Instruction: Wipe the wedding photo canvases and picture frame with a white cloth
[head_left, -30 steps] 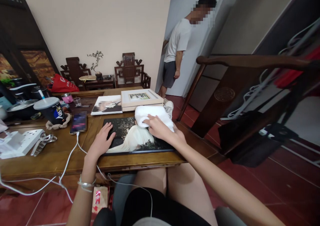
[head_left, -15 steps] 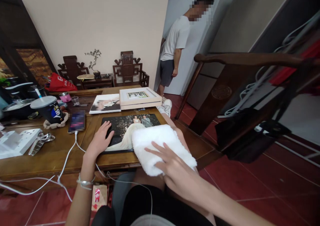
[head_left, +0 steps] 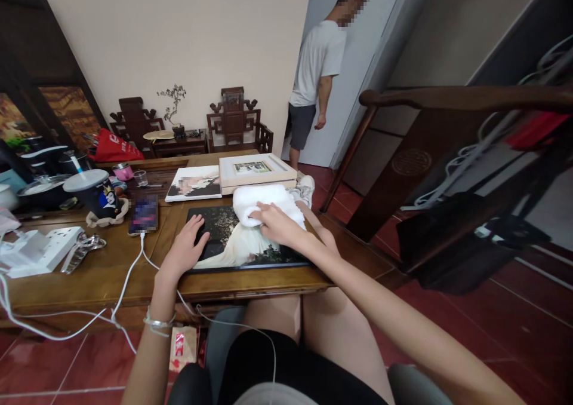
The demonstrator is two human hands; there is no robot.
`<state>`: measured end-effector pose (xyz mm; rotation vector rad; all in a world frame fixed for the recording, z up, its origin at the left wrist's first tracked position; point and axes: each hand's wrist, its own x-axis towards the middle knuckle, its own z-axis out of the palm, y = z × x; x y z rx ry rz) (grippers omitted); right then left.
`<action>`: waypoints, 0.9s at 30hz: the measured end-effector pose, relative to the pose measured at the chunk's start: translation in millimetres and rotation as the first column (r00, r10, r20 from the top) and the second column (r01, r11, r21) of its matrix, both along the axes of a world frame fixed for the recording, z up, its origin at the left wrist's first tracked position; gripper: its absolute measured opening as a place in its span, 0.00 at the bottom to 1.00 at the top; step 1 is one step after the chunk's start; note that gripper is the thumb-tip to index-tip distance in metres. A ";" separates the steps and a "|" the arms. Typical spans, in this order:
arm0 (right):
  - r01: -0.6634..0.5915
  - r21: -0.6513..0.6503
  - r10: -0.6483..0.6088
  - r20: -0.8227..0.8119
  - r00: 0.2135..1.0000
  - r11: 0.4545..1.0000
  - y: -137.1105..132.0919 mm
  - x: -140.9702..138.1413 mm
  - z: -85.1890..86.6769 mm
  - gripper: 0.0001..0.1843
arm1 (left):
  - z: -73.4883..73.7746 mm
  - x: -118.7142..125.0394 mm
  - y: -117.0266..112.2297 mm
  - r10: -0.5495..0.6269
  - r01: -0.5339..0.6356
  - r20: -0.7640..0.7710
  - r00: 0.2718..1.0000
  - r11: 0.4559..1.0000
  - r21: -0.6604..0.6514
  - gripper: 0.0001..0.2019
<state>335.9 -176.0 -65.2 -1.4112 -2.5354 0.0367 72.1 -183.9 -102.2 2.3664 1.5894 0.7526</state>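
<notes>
In the head view, centre of the frame, here's the right hand (head_left: 276, 223), fingers curled around a thick, fluffy white cloth (head_left: 268, 201), holding it bunched over the upper right of a glossy, dark rectangular photo panel (head_left: 253, 252) showing a long pale gown. Left of centre, the left hand (head_left: 184, 245) grips nothing, fingers spread and palm down on the panel's left end. The panel lies flat along the near edge of the brown wooden table (head_left: 120, 285). Just beyond it, upper middle: a white-edged photo print (head_left: 197, 184) beside pale wooden picture frames (head_left: 257, 175), stacked. Over at left, a dark smartphone (head_left: 144, 214) on a white cable. Upper right of centre, a person in a white T-shirt (head_left: 320, 64) stands by the doorway.
</notes>
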 end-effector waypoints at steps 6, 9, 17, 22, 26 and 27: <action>-0.078 0.051 0.082 -0.087 0.993 0.996 -94.4 4.3 -14.7 0.28 | -3.0 0.4 1.2 0.005 -0.005 0.013 1.000 1.000 0.003 0.25; -0.125 0.036 0.129 -0.127 0.983 0.992 -138.1 8.4 -17.1 0.27 | -3.7 1.2 0.9 0.012 -0.012 0.017 1.000 1.000 0.007 0.25; -0.135 -0.006 0.134 -0.059 0.989 0.991 -106.2 4.0 -4.5 0.28 | -1.4 1.7 -0.7 0.005 -0.005 -0.006 1.000 1.000 0.006 0.27; -0.062 0.021 0.062 -0.021 0.998 0.998 -24.1 3.7 -3.0 0.28 | -0.2 1.4 -1.1 0.003 -0.003 -0.009 1.000 1.000 -0.009 0.28; -0.038 0.011 0.038 -0.010 0.999 0.999 23.7 2.0 3.9 0.26 | -0.3 1.4 -0.9 -0.008 0.008 0.002 1.000 1.000 -0.010 0.27; -0.031 0.001 0.031 -0.010 0.999 1.000 28.9 0.8 5.4 0.25 | -0.3 1.6 -0.9 -0.007 0.007 0.002 1.000 1.000 -0.009 0.26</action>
